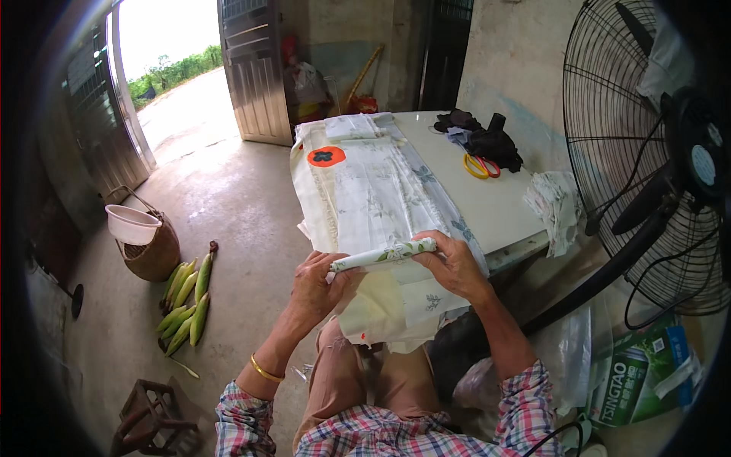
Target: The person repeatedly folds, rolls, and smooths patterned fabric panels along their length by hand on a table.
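A narrow roll of white fabric [384, 255] printed with green leaves and flowers is stretched between my hands, above the table's near edge. My left hand [321, 281] grips its left end, and my right hand [454, 264] grips the right end between thumb and fingers. Beneath the roll, layered white and cream fabric pieces [365, 200] with grey leaf prints cover the table and hang over the edge towards my knees. A round orange patch with a dark cross shape [326, 156] lies on the cloth at the left. A folded piece of fabric [353, 127] rests at the far end.
Yellow- and red-handled scissors [481, 166] lie beside black cloth [494, 145] on the white tabletop [497, 211]. Fabric strips [553, 208] hang at its right corner, close to a large fan [634, 165]. Corn ears [185, 297], a basket [149, 254] and a wooden stool [151, 420] occupy the left floor.
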Tool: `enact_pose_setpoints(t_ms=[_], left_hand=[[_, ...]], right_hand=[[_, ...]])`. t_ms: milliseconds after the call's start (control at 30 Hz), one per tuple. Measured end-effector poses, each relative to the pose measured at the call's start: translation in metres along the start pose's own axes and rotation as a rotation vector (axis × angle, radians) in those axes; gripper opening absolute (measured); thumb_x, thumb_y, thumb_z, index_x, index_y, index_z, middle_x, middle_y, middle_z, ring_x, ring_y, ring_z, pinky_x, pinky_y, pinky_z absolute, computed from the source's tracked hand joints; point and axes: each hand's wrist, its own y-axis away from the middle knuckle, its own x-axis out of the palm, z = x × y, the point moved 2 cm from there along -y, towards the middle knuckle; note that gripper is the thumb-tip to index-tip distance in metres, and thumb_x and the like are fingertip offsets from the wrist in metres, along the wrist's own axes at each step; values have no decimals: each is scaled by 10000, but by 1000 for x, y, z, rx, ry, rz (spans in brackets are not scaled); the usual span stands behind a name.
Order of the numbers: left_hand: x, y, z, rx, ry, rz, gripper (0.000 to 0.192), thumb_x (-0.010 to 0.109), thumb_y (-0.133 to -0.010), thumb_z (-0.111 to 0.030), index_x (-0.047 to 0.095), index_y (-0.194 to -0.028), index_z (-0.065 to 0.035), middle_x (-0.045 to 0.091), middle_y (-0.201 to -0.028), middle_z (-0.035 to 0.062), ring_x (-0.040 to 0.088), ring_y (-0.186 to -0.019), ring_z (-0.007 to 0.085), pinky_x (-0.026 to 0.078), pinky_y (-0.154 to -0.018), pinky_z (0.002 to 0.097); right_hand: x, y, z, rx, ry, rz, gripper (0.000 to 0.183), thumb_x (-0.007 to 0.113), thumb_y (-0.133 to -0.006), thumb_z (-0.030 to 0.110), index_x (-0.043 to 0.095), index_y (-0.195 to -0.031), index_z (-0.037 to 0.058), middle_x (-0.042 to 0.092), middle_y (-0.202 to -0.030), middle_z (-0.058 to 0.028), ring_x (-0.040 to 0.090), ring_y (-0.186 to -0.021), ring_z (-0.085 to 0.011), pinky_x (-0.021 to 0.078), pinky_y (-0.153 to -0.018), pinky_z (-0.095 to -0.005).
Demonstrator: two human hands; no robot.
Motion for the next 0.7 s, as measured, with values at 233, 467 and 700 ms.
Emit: enact_pose_setpoints(t_ms=[233, 467, 700], left_hand=[[12, -11, 18, -289, 243, -79, 254, 692, -876, -225, 670, -848, 26, 642, -641, 137, 536, -498, 164, 466, -525, 320], [23, -17, 29, -309, 255, -103, 342, 683, -894, -196, 611, -1106, 62, 663, -716, 47, 560, -619, 56, 470, -547, 253], [23, -20, 29, -334, -17, -144, 604, 712, -827, -224, 472, -1304, 59, 619, -631, 106, 574, -557, 133, 466, -534, 312]], right_hand=[[12, -8, -7, 77, 9, -167, 375, 668, -900, 114, 522, -1206, -45, 605, -721, -32, 496, -644, -65, 449, -596, -245], [21, -12, -21, 131, 90, -288, 423, 708, -862, 183, 536, -1171, -49, 589, -634, -84, 537, -548, -129, 458, -543, -303], [23, -16, -25, 133, 193, -295, 435, 738, -825, 217, 572, -1134, -40, 620, -640, -108, 595, -548, -227, 476, -548, -357]])
